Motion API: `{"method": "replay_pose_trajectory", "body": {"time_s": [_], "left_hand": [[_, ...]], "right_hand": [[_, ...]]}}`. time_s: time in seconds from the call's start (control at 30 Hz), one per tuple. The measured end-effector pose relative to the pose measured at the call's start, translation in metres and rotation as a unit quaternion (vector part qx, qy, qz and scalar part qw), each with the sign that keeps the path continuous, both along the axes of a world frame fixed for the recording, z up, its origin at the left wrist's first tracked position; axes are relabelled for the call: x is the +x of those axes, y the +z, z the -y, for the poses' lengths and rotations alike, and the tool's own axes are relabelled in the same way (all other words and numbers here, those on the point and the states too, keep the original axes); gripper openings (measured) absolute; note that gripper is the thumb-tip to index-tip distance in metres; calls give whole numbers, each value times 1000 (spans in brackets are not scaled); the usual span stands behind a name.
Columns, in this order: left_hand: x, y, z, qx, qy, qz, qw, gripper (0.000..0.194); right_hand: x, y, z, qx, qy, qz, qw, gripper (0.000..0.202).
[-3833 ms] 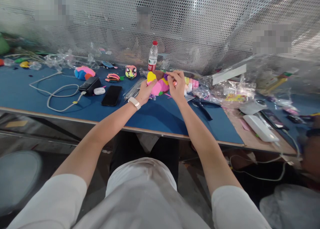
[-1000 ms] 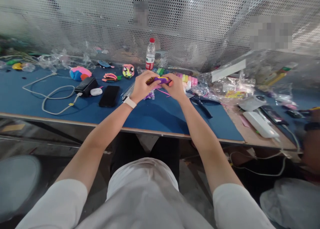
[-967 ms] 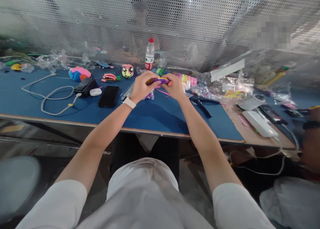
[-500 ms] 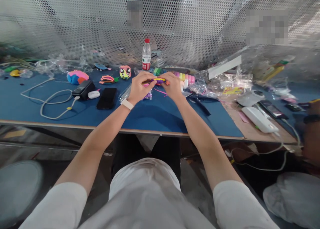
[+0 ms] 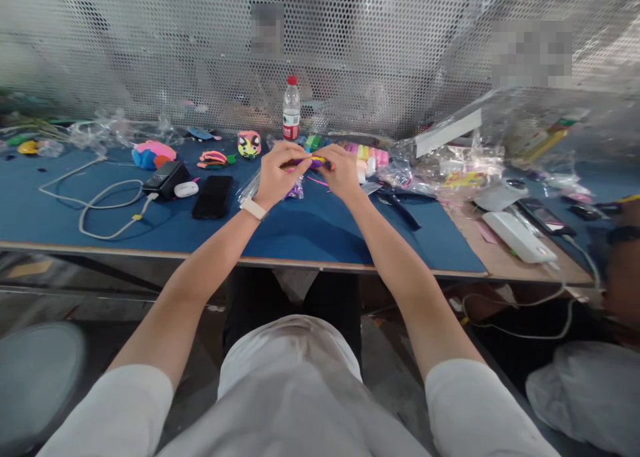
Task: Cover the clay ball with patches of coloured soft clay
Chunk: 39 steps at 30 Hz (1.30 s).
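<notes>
Between my two hands, above the blue table mat, is a small strip of purple, yellow and orange modelling clay. My left hand, with a pale band at the wrist, is closed on its left end. My right hand pinches the other end, fingers bent over the top. Much of the clay piece is hidden by my fingers. Under my hands lies a clear plastic packet with something purple. Just behind my right hand sit several coloured clay blocks.
A red-capped bottle stands behind my hands. To the left are a painted clay face, a layered clay piece, a phone and a black charger with a cable. Scissors and plastic wrappers lie right; a person sits beyond.
Both hands stay at nearly the same place on the clay piece. My right fingers have shifted slightly left and cover more of its right end. The view has moved very little.
</notes>
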<state>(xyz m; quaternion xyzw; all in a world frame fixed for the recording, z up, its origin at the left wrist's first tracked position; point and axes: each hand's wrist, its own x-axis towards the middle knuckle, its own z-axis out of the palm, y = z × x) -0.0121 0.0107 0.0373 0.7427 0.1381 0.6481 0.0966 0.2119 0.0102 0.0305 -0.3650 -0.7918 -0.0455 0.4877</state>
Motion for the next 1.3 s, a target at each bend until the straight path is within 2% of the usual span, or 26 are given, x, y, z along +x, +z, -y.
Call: {"method": "replay_pose_trajectory", "body": {"time_s": [0.23,0.5,0.6,0.8,0.93,1.03,1.17,1.3], "left_hand": [[3,-1,0,-40,-12,20,999,39],[-4,0,-9,-85,-24,-16,996,52],[-4,-2,-11,-84,-30,-21,996,50],[-4,-1,-9,-65,-37,-13,997,42],[-6,1,-8,-51,-14,-34,998,46],[-6,-3,-16,-93,-22,-2,995,52],[-1,-11,-31,-198,-49,90,975,63],[4,-15,-38,-268,-75,155,948,72]], "right_hand": [[-3,-2,-2,-4,-3,-19,1000,17],[3,-1,-3,-10,-7,-35,999,28],[4,-1,-1,-8,-13,-33,999,31],[0,5,5,-29,-19,-13,999,17],[-3,11,11,-51,-19,-16,998,18],[-3,17,15,-74,-4,-45,996,38],[-3,21,12,-136,18,-174,975,71],[-6,18,4,-188,85,-267,941,75]]}}
